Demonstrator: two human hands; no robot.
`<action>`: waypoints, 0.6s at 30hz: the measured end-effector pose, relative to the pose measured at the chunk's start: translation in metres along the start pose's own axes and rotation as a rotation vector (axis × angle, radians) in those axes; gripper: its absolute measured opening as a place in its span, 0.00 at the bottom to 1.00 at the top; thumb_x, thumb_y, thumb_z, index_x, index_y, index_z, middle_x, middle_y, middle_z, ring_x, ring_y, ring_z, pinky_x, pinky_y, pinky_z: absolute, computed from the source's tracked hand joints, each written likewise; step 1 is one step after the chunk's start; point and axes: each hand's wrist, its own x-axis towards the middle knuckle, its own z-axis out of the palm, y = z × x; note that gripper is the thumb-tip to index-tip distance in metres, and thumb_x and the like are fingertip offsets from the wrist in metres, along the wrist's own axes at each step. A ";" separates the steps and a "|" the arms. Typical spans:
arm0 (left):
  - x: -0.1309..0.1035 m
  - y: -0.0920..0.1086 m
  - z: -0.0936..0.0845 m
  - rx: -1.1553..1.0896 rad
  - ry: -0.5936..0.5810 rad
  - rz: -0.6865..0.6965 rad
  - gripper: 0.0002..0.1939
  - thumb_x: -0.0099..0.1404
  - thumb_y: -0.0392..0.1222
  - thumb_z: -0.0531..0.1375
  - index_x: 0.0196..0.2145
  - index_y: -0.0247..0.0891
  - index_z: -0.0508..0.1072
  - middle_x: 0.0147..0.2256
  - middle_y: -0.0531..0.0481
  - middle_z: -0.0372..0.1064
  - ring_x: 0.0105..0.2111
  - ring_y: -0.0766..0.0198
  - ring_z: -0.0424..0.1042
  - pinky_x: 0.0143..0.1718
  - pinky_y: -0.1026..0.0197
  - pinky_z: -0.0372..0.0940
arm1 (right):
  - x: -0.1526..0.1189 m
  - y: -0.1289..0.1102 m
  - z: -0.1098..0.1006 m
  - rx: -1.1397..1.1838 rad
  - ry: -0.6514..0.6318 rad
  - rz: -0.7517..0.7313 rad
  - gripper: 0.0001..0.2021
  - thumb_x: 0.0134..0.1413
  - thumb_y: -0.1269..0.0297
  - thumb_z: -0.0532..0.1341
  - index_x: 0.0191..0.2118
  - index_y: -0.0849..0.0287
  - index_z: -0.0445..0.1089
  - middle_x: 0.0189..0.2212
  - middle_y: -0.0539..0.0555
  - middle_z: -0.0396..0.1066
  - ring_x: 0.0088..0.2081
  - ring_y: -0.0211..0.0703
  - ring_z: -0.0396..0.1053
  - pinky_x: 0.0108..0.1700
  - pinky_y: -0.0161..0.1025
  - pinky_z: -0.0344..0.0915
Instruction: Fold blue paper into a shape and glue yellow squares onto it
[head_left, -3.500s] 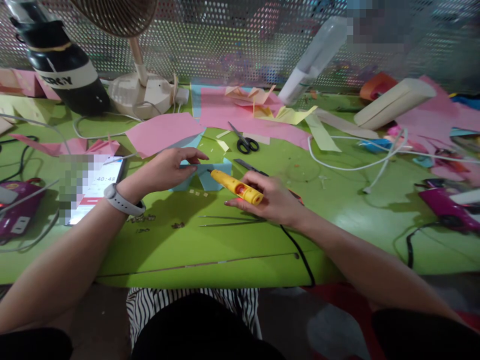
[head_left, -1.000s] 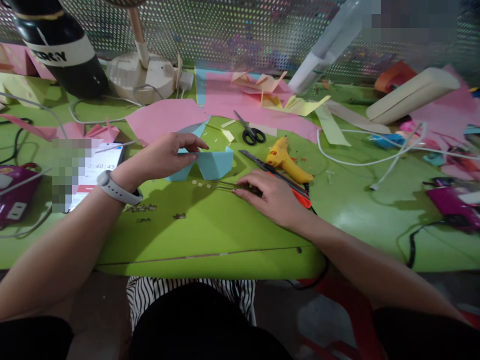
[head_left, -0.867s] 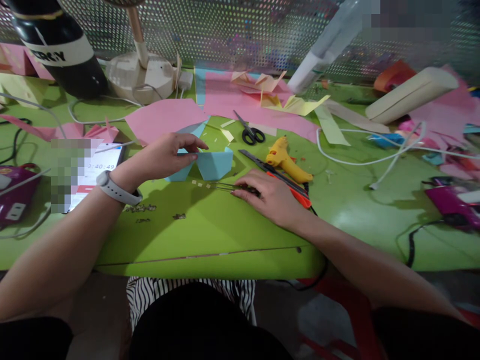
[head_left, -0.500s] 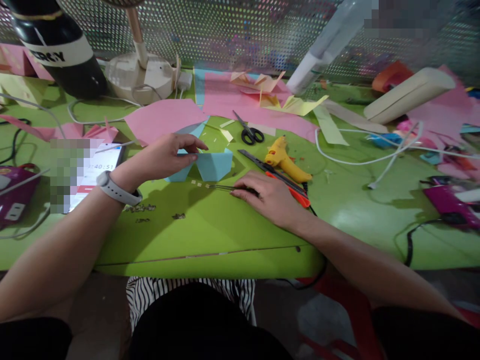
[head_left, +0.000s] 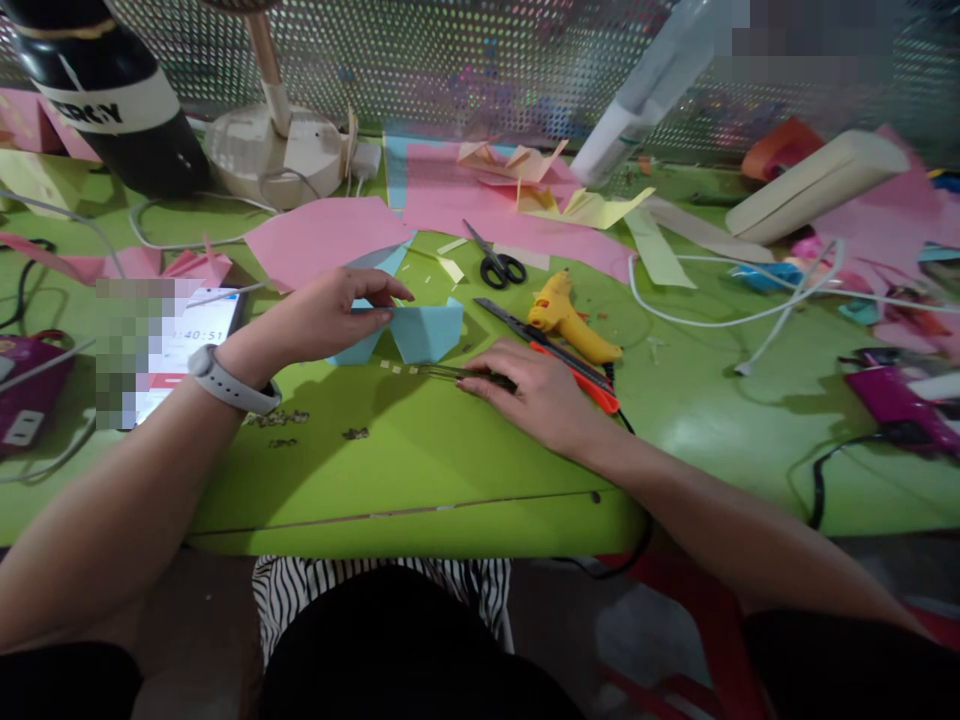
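My left hand (head_left: 356, 300), thumb and fingers closed, grips a light blue piece of folded paper (head_left: 427, 333) by its upper edge. The paper stands on the green table, partly covered by that hand. In my right hand (head_left: 517, 385) is a pair of thin metal tweezers (head_left: 444, 371), pointing left. Their tips are at a short row of small pale yellow paper bits (head_left: 397, 369), just in front of the blue paper. Whether the tips pinch a bit, I cannot make out. Small dark metallic pieces (head_left: 356, 433) lie in loose groups nearer me.
Beyond my right hand lie a utility knife (head_left: 577, 375), a yellow glue gun (head_left: 562, 315) and black scissors (head_left: 499, 265). Pink paper sheets (head_left: 322, 240) spread along the back. A phone (head_left: 191, 340) sits by my left wrist. White cables (head_left: 712, 320) cross the right side.
The tweezers' prongs look slightly farther apart now, with the tips still by the yellow bits. My left hand and the blue paper stay in place; the view has shifted a little.
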 end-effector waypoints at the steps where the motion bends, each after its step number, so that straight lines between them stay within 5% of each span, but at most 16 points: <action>1: 0.000 0.000 0.000 -0.002 0.001 0.000 0.18 0.64 0.42 0.57 0.50 0.33 0.75 0.44 0.42 0.75 0.41 0.58 0.73 0.47 0.55 0.65 | 0.000 0.000 0.000 -0.011 0.000 -0.007 0.09 0.63 0.62 0.59 0.40 0.61 0.73 0.37 0.57 0.74 0.39 0.47 0.72 0.41 0.43 0.66; 18: 0.000 0.000 0.001 -0.014 0.026 0.004 0.18 0.64 0.41 0.57 0.49 0.33 0.75 0.39 0.43 0.76 0.37 0.61 0.72 0.41 0.58 0.66 | 0.002 -0.004 -0.004 0.105 0.019 0.070 0.05 0.60 0.64 0.63 0.34 0.60 0.72 0.31 0.53 0.74 0.34 0.43 0.70 0.37 0.40 0.65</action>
